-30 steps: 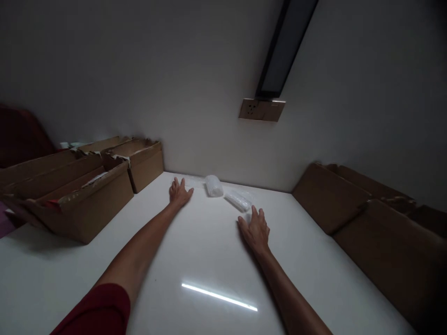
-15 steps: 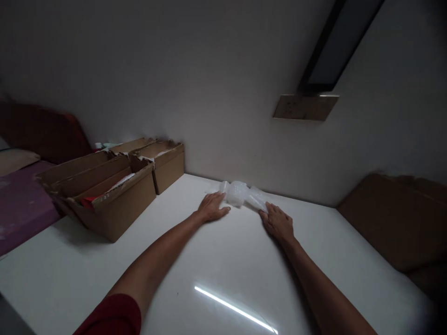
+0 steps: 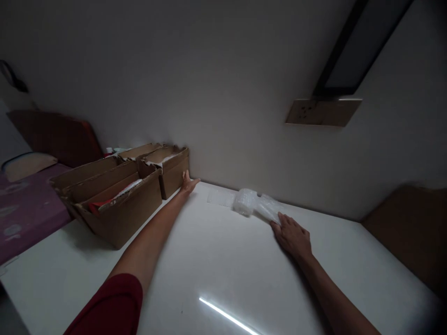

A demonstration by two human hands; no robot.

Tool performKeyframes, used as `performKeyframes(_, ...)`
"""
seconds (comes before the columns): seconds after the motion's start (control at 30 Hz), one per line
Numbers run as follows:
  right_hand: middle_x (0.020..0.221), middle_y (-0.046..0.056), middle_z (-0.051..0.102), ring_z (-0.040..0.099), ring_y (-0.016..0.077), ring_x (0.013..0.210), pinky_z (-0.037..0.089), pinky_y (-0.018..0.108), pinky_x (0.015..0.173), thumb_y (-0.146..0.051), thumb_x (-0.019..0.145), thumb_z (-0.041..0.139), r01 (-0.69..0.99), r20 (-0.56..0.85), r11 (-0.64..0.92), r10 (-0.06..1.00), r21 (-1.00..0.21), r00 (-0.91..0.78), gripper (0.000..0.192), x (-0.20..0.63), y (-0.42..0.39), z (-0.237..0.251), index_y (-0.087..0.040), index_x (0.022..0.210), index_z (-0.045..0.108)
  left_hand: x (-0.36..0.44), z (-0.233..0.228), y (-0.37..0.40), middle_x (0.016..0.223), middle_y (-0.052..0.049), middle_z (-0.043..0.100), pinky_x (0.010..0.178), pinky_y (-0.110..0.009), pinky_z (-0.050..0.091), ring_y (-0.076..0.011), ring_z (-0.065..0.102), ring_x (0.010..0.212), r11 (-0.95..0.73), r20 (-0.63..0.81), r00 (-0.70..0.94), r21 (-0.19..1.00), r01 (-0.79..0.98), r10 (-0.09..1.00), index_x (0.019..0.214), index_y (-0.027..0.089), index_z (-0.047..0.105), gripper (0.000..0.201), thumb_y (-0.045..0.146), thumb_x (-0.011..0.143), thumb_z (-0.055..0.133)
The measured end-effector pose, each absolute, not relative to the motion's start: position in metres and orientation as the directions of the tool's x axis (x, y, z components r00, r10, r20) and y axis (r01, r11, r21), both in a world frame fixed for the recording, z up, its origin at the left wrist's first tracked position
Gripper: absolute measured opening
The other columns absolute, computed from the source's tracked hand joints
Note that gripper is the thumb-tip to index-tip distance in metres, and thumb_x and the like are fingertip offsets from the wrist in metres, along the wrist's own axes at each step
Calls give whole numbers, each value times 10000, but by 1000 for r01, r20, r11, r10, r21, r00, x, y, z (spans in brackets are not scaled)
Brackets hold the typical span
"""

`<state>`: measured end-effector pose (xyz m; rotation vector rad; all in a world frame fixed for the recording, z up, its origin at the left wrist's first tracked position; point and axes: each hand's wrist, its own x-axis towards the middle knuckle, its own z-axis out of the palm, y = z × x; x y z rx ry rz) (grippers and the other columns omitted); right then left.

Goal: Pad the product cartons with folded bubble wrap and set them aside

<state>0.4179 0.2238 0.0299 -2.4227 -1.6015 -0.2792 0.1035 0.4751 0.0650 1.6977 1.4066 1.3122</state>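
Note:
A small roll of clear bubble wrap point(image 3: 244, 202) lies on the white table point(image 3: 223, 260) close to the wall, with loose flaps stretching out to both sides. At its right end, my right hand point(image 3: 293, 235) grips the loose flap between thumb and fingers, low against the tabletop. My left hand point(image 3: 189, 182) is away from the wrap, at the far cardboard box point(image 3: 174, 174). Its fingers are spread and hold nothing, with some of them up against the box's side by the wall corner.
A nearer cardboard box point(image 3: 131, 216) with red and white items inside stands on the left. Beyond the table's left edge is a purple patterned cover point(image 3: 31, 200). Brown cardboard point(image 3: 408, 228) stands at right. A socket plate point(image 3: 323, 112) and a dark-framed screen point(image 3: 359, 51) are on the wall.
My left hand has left the bubble wrap and moved left to the far box, fingers spreading. My right hand stays at the wrap's right end. The view has turned slightly left.

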Motion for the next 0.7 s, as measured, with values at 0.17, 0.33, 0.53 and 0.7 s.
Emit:
performKeyframes(0.17,1394,199,572,522,316,1281,394,476,1022,-359,986,353,910,295,-401,861,-106,414,515,408,220,36,-102,1423,446,124,34,425,1351,-110,568,971,-501,526,-264,600,1163,-325,302,135,776,541,944,1296,190,565,398,372,946,617)
performKeyframes(0.33,1386,213,576,556,344,1223,368,487,1017,-361,957,425,903,315,-406,846,-138,429,586,399,214,37,-75,1466,393,139,16,371,1637,-160,258,1200,-409,297,-271,296,1495,-428,260,348,664,614,901,1521,177,320,653,428,958,537)
performKeyframes(0.53,1451,177,550,502,279,1322,290,407,1101,-392,923,539,948,267,-280,912,-153,312,657,392,207,43,-97,1493,395,172,19,332,1555,-191,421,1221,-490,189,-320,298,1496,-498,192,478,544,675,857,1510,125,321,722,505,921,495)
performKeyframes(0.7,1579,144,395,391,239,1421,276,369,1121,-496,916,567,946,265,-291,910,-140,319,715,376,184,45,-153,1515,380,186,13,276,1628,-208,260,1219,-477,204,-307,211,1527,-635,242,603,474,610,760,1511,95,291,730,478,919,480)
